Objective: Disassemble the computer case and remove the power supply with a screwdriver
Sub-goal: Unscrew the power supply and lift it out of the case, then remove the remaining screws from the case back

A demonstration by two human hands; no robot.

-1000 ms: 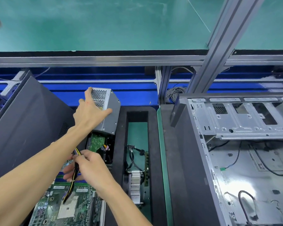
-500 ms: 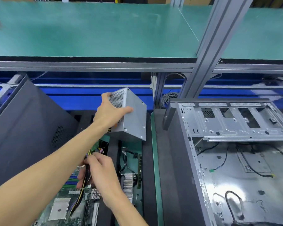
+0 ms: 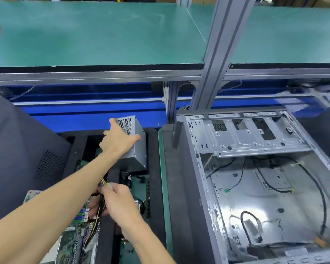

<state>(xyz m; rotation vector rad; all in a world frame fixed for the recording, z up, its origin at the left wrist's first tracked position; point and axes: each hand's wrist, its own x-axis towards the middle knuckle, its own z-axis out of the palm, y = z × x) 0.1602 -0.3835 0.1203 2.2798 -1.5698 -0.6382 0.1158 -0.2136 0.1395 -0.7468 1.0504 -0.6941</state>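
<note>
**Desk:** What does the left hand have?

**Photographer:** The left hand (image 3: 120,140) grips the power supply (image 3: 136,143) — a grey metal box with a perforated end — thumb spread along its near face, fingers over the mesh. The box is out of the computer case (image 3: 255,187) and sits over the far end of the black foam tray (image 3: 154,149), just left of the case.

**Desk:** And the right?

**Photographer:** The right hand (image 3: 120,202) is curled round the cable bundle (image 3: 101,202), yellow and black wires that run from under the power supply down across the motherboard (image 3: 74,241) at the tray's near-left corner. The fingers pinch the wires near a white connector.

**Desk:** The case itself?

**Photographer:** Open, lying on its side along the right of the worktop, its bare metal floor showing loose black leads and a drive cage at the far end. A green mat edge (image 3: 163,187) runs between it and the tray.

**Desk:** Anything else?

**Photographer:** A dark side panel (image 3: 17,153) leans at the left edge — vent holes facing us. No screwdriver shows.
</note>
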